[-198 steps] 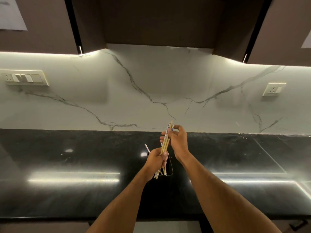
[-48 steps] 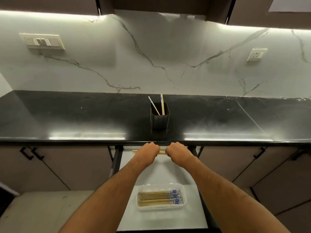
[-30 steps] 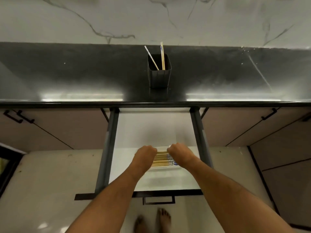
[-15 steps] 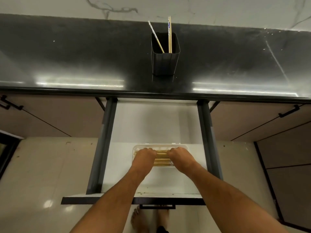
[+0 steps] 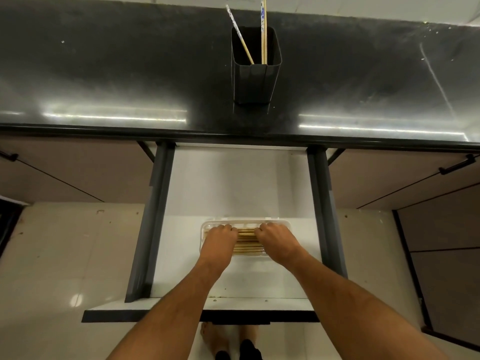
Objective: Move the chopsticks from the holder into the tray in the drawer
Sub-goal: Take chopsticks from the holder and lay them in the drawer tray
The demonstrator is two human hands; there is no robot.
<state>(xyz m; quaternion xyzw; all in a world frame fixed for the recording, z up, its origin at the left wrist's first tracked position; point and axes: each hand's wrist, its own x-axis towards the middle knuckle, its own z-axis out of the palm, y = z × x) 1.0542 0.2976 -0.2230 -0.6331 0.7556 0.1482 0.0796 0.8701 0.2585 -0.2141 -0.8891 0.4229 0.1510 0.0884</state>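
A clear plastic tray (image 5: pixel 242 222) lies in the open white drawer (image 5: pixel 233 183) below the counter. Several bamboo chopsticks (image 5: pixel 246 239) lie lengthwise in it. My left hand (image 5: pixel 220 238) and my right hand (image 5: pixel 275 239) rest knuckles-up over the two ends of the bundle, fingers curled down onto the sticks. Whether the fingers still grip is hidden under the hands. A black square holder (image 5: pixel 255 66) stands on the counter behind, with one slanted chopstick (image 5: pixel 240 35) and an upright pair (image 5: pixel 263 29) in it.
The black glossy countertop (image 5: pixel 104 74) juts over the drawer's back. Dark drawer rails (image 5: pixel 153 222) run along both sides. Closed cabinet doors flank the drawer, with a handle (image 5: pixel 458 165) at the right. My bare feet (image 5: pixel 215 339) stand on the pale tiled floor under the drawer front.
Both hands carried a bundle of chopsticks from the holder down into the tray; over the last half second they have settled lower onto it, and the view tilted further down.
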